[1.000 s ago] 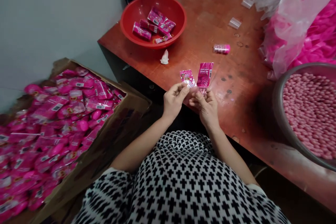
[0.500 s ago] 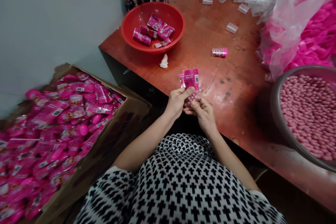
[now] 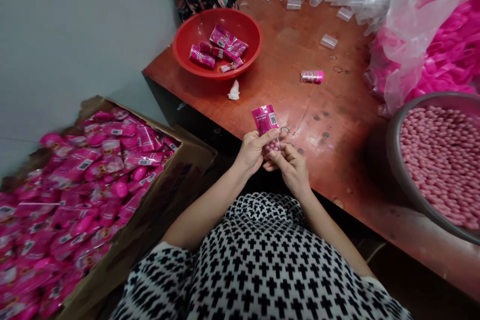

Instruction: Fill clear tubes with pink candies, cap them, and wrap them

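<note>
Between my two hands, over the table's front edge, is a pink printed candy packet [image 3: 265, 118] with a barcode; small pink balls show through its clear lower part. My left hand [image 3: 252, 151] is closed on its left side, thumb across the front. The fingers of my right hand [image 3: 291, 166] pinch its lower right end. My palms and some fingertips are hidden. Beyond the hands, a small clear tube [image 3: 312, 76] with pink balls and a bright pink end lies on its side. A crumpled white scrap [image 3: 234, 91] sits left of it, near the red bowl.
A red bowl [image 3: 180, 55] holds several pink wrappers. Left of the table [image 3: 292, 105], a cardboard box [image 3: 187, 152] is full of pink packets. At right are a tub [image 3: 393, 160] of pink balls and a bag [image 3: 407, 45] of pink parts. Clear tubes [image 3: 294, 4] lie behind.
The packet has tilted to the left and its top has dropped slightly; the small piece that stuck out at its left edge no longer shows. Both hands keep their hold.
</note>
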The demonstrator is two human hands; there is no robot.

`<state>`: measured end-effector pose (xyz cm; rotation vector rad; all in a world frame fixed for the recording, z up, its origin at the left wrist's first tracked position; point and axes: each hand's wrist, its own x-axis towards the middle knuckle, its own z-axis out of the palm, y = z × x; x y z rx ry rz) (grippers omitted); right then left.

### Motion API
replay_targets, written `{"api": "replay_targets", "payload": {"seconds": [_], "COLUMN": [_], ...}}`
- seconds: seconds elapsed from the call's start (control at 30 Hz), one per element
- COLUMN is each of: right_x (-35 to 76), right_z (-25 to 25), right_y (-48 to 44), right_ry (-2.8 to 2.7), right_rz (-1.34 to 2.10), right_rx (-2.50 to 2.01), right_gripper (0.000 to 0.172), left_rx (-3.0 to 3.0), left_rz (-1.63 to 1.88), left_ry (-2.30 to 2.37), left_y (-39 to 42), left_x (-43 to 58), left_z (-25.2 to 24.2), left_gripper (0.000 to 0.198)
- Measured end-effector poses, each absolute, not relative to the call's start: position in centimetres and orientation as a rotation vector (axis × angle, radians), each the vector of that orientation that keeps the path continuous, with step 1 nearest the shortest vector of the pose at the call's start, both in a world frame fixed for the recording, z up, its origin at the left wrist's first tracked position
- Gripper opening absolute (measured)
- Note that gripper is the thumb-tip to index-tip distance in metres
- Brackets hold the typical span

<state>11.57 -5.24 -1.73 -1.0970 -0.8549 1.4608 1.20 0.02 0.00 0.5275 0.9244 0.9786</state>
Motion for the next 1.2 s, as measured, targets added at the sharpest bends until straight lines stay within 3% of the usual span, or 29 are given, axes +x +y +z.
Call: {"api": "replay_targets", "payload": {"seconds": [0.13,0.4,0.73,1.0,1.2], "right_x": [11.5,11.8,11.7,11.7,11.5], "right_z": [-1.8,-1.5,-1.4,-1.9,-1.5], "right_y": [-5.4,-4.7,-5.3,-4.8,-4.8], "right_ry": [-0.829,-0.542,-0.739,-0.556,-0.547], "right_rz": [1.396,1.655,1.368,1.584,1.506], "right_rx": [-1.133,-0.96,-1.093,-0.959,-0.966], "right_gripper": [0.028,0.03,0.039,0.045,0.044], "left_rx": [0.629,0.728,0.538,0.538,0.539], "left_rz": [0.947,0.986,1.097,1.151,1.253], "left_ry": [0.917,0.947,0.955,0.971,0.974], "left_y": [-0.7,-1.6,-1.4,-2.2,-2.2], "left_x": [1.4,1.2,2.1,1.7,1.2], "left_z": [-0.3,0.1,-0.3,-0.3,-0.3], "left_gripper": [0.035,0.037,0.04,0.042,0.037]}}
